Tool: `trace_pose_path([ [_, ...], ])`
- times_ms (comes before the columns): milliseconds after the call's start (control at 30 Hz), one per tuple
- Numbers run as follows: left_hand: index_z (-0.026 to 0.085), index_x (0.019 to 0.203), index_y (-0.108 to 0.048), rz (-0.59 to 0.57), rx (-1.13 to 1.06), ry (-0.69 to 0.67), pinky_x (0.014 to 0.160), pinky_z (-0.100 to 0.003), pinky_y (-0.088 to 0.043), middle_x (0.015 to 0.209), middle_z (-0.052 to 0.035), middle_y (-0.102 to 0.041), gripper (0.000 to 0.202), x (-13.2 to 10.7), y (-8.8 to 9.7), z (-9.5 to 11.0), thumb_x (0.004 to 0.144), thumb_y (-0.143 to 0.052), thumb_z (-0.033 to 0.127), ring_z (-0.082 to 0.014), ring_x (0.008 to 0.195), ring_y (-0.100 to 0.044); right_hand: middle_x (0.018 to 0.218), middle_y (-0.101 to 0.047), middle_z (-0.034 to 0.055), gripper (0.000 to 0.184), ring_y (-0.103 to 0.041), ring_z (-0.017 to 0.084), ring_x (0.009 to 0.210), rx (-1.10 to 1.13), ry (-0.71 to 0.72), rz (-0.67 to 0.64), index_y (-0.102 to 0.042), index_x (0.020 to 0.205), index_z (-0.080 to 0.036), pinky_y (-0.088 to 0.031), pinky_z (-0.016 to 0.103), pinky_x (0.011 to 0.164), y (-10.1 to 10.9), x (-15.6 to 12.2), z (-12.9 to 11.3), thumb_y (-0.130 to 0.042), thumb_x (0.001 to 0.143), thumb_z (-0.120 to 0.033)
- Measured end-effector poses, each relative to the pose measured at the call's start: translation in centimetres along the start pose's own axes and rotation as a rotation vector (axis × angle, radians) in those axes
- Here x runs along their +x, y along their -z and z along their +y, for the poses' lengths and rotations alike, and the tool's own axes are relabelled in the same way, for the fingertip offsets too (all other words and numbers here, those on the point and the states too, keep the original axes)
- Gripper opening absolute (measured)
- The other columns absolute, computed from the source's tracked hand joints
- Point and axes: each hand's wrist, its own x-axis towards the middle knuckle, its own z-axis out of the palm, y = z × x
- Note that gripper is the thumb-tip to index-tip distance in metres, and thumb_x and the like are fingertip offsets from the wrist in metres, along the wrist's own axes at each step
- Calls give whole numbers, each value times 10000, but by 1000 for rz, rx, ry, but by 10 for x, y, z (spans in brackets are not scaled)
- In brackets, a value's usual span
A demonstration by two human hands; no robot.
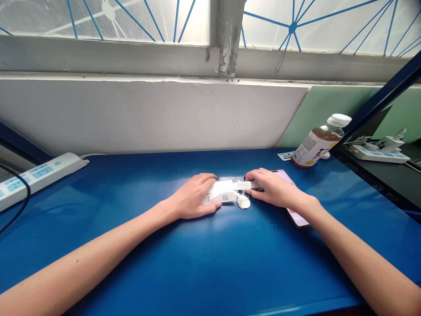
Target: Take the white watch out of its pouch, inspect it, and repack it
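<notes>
On the blue table top, my left hand point(197, 197) is closed around a white item with a printed barcode label point(224, 192), thumb at its near edge and fingers over the far side. My right hand point(271, 186) pinches a narrow white and grey-brown strip point(251, 185) whose left end meets the labelled item; whether the two are joined I cannot tell. Just below that meeting point lies a small round white piece point(243, 202). Partly hidden under my right hand and wrist is a phone point(300, 218) with its screen lit.
A capped drink bottle point(318, 141) stands at the back right beside a small card point(285, 156). Along the left edge runs a white power strip point(42, 175) with a black cable point(28, 197). Another power strip point(381, 153) sits beyond the blue post point(378, 98). A wall closes off the back.
</notes>
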Motion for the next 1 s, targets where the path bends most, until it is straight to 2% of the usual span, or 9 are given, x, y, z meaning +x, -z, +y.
trace_pose_path([
  [100, 121, 1279, -514, -1, 4, 3, 1043, -473, -434, 1347, -187, -536, 575, 0, 0, 0, 848, -606, 490, -346, 1245, -508, 1036, -683, 82, 207, -609, 285, 1019, -30, 17, 18, -599, 1068, -240, -534, 431, 808, 1, 0, 2, -570, 880, -323],
  [267, 117, 1253, -520, 1, 12, -13, 1050, -470, -426, 1305, -187, -558, 548, 1, 1, 0, 846, -612, 473, -341, 1252, -490, 1150, -657, 103, 243, -557, 291, 1102, -90, 88, 96, -583, 1159, -227, -516, 451, 888, 2, 0, 1, -486, 945, -290],
  [500, 130, 1279, -506, -37, 4, -8, 1079, -469, -401, 1354, -183, -518, 557, 0, 6, 3, 865, -607, 489, -347, 1316, -434, 1231, -616, 111, 270, -533, 313, 1130, -79, 0, 238, -565, 1195, -237, -498, 489, 925, 7, 0, 2, -421, 975, -298],
  [600, 132, 1365, -442, -59, -22, -5, 1109, -514, -361, 1426, -199, -460, 675, -1, 5, 3, 856, -615, 541, -376, 1376, -364, 1244, -608, 109, 281, -526, 314, 1148, -77, -9, 289, -559, 1214, -240, -491, 482, 937, 7, 1, 1, -426, 973, -297],
  [667, 138, 1467, -303, -51, -68, -4, 1112, -547, -346, 1490, -216, -383, 835, -1, 5, 0, 837, -630, 577, -393, 1398, -329, 1237, -613, 111, 282, -528, 312, 1150, -73, 17, 299, -560, 1217, -236, -489, 474, 938, 6, 1, -1, -428, 974, -289],
  [733, 152, 1531, -136, 12, -125, -2, 1112, -564, -341, 1540, -228, -292, 958, 0, 5, -3, 833, -639, 573, -397, 1413, -304, 1217, -625, 118, 275, -537, 307, 1128, -72, 58, 305, -560, 1212, -223, -494, 468, 925, 5, 2, -5, -430, 976, -278],
  [800, 158, 1543, -68, 130, -160, -18, 1120, -556, -339, 1557, -227, -243, 971, 1, 8, -4, 846, -641, 516, -389, 1420, -295, 1189, -637, 123, 262, -549, 299, 1092, -82, 92, 315, -558, 1203, -208, -506, 458, 893, 4, 1, -10, -441, 975, -261],
  [867, 155, 1536, -114, 257, -152, -64, 1124, -536, -348, 1543, -217, -272, 915, 3, 11, 1, 851, -646, 446, -373, 1409, -320, 1170, -644, 123, 249, -555, 291, 1070, -90, 116, 318, -556, 1195, -196, -513, 445, 874, 3, 0, -16, -457, 970, -242],
  [1000, 182, 1473, -297, 434, 5, -225, 1096, -526, -393, 1411, -187, -462, 701, 3, 16, 25, 869, -633, 297, -347, 1355, -407, 1149, -652, 132, 248, -565, 281, 1051, -78, 204, 287, -561, 1190, -180, -516, 433, 869, 7, -1, -32, -474, 961, -222],
])
